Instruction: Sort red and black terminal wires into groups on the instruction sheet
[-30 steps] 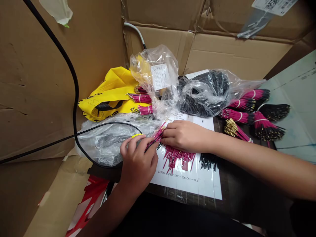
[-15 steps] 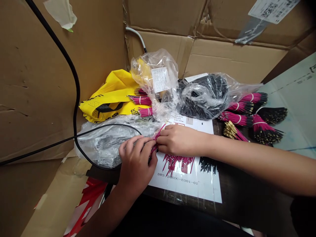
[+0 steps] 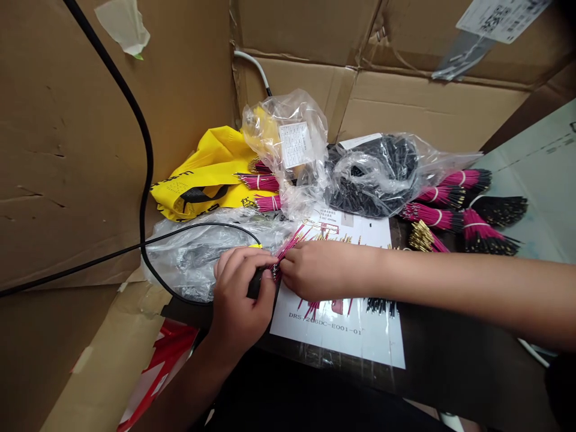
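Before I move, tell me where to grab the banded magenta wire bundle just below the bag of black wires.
Grip the bundle at its white band, coming from above: the band cinches the wires together there, and the bundle lies flat.

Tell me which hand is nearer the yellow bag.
The left hand is nearer: in this view it sits below and to the right of the yellow bag. The right hand lies farther right, beyond the left hand.
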{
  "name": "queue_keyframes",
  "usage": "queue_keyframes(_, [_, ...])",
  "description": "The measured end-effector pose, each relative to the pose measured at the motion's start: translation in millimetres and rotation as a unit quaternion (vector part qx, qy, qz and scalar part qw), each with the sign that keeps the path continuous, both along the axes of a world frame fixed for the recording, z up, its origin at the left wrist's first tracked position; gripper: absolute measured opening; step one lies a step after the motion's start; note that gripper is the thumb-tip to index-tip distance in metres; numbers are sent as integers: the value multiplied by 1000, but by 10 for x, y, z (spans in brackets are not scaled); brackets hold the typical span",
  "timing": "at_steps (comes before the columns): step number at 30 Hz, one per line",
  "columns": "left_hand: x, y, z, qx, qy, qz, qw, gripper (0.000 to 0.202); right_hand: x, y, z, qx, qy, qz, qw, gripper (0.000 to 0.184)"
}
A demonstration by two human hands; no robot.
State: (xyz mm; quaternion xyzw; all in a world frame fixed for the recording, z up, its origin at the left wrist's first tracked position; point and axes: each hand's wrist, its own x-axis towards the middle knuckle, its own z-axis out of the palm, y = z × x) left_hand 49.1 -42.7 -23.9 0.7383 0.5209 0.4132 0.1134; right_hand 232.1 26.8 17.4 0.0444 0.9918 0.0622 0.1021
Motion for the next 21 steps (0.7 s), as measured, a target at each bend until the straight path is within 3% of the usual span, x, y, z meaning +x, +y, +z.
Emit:
queue_keyframes(5, [-31,-8,30,17,-45,-3,999,17,-216,11,164,-16,-120,47,992,23])
queue_keyframes(9, [-51,-10,12,3,-77,4,997,18,-239,64,144,-19,-107,49,993,25])
queue_keyframes(13, [-67,-15,13,-11,-86,10,996,17,-46,117,139,0,46,17,999,29])
queue_keyframes(16, [-43,-18,31,-20,-55,13,998,16,193,77,256,9,193,-29,981,32])
queue_keyframes(21, [72,-39,7,-12,80,16,997,6,684,-303,437,20,316,-120,941,20])
